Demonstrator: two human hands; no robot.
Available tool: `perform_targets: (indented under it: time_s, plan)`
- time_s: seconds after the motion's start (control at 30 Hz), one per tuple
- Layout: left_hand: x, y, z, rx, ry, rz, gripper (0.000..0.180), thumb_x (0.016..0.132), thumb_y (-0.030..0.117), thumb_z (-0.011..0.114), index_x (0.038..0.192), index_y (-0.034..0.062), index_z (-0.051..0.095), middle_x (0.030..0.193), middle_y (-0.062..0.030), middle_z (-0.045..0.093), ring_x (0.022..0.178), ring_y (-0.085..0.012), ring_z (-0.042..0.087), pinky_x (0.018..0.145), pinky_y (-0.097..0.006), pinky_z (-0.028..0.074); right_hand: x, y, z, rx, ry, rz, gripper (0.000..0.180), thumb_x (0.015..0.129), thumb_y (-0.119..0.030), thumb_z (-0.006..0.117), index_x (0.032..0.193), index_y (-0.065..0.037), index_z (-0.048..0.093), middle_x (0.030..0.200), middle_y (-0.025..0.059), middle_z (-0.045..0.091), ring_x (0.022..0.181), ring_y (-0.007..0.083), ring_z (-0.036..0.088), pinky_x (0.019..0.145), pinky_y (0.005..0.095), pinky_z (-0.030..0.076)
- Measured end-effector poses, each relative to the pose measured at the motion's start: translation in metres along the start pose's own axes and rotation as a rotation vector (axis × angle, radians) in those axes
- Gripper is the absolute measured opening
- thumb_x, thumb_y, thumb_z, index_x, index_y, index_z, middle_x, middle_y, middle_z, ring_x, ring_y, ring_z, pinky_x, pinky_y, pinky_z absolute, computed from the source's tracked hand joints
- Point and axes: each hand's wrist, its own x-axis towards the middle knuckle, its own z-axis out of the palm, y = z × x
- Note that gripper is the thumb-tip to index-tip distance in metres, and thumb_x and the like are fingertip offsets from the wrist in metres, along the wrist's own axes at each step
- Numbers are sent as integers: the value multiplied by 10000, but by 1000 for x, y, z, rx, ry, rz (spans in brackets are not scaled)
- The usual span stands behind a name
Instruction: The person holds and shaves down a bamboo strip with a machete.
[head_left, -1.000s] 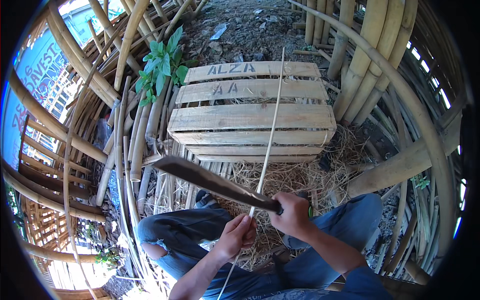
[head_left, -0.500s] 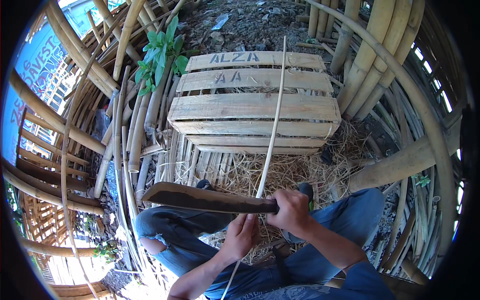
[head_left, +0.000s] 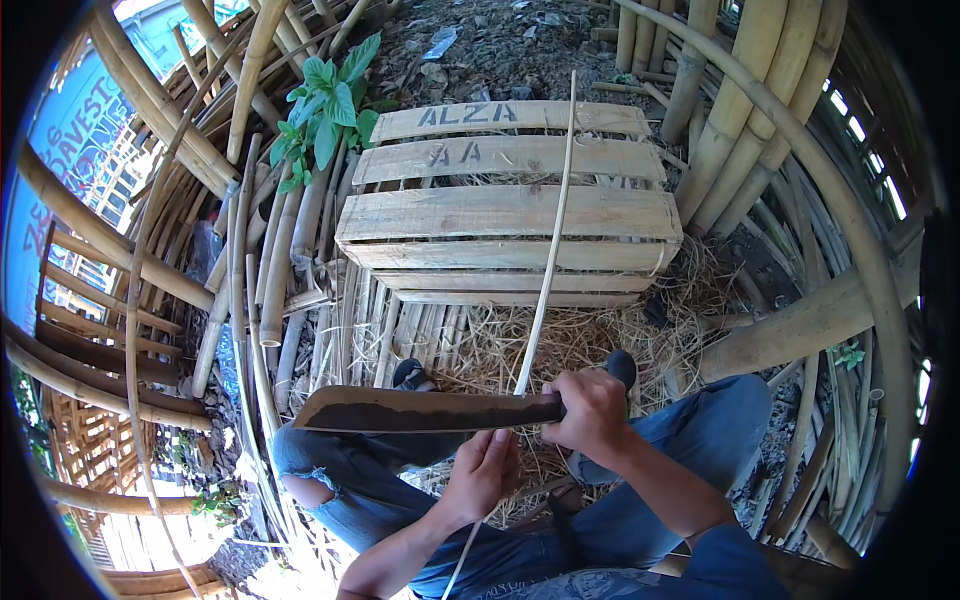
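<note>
My right hand is wrapped round the handle of a machete. Its broad, dark-stained blade points left, lying across a long pale bamboo strip. My left hand grips that strip just below the blade, thumb along it. From the hand the strip runs forward over the wooden crate, and its thin tail passes back over my lap. Where blade and strip cross, the blade covers the strip, so I cannot tell how the edge meets it.
A slatted wooden crate stands ahead of my feet. Curly bamboo shavings litter the ground around it. Bamboo poles lean at the right, and more canes lie at the left beside a leafy green plant.
The machete and my right hand have shifted slightly to the right, and the blade now lies more level. The strip's far end has moved a little right. My left hand stays nearly in place.
</note>
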Motion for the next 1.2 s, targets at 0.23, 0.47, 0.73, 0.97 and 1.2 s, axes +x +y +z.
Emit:
perform_targets:
  time_s: [0.23, 0.47, 0.73, 0.97, 1.2]
  plan:
    - [-3, 1, -4, 19, 6, 18, 290, 1013, 276, 355, 814, 74, 416, 574, 35, 274, 434, -70, 258, 383, -239, 211, 0, 11, -3, -51, 30, -20, 285, 484, -123, 732, 690, -88, 539, 587, 62, 548, 547, 265, 570, 532, 388, 450]
    - [-9, 1, -10, -115, -40, -35, 278, 1017, 261, 351, 819, 77, 416, 585, 36, 292, 446, -70, 271, 399, -227, 239, 1, 38, 0, -172, 152, 39, 239, 531, -148, 747, 648, -116, 541, 559, 45, 562, 512, 242, 587, 517, 386, 466]
    - [-12, 2, -14, 9, -135, -59, 281, 1011, 305, 359, 840, 91, 423, 590, 44, 279, 455, -61, 271, 397, -226, 236, 4, 55, -25, -198, 247, 288, 146, 650, -67, 676, 641, -60, 530, 521, 131, 542, 514, 352, 587, 476, 418, 439]
    - [-9, 7, -7, -24, -86, -110, 291, 1015, 301, 347, 831, 89, 424, 601, 40, 303, 462, -64, 291, 401, -224, 250, 0, 7, -13, 6, 94, 30, 171, 581, -85, 689, 624, -61, 526, 546, 101, 541, 496, 290, 569, 479, 384, 437]
    - [-13, 4, -8, 97, -35, -12, 295, 1018, 280, 342, 812, 79, 410, 590, 31, 314, 446, -68, 303, 399, -231, 268, 9, 25, -16, -154, 116, -30, 238, 492, -141, 718, 664, -102, 557, 561, 33, 552, 510, 230, 573, 515, 366, 454]
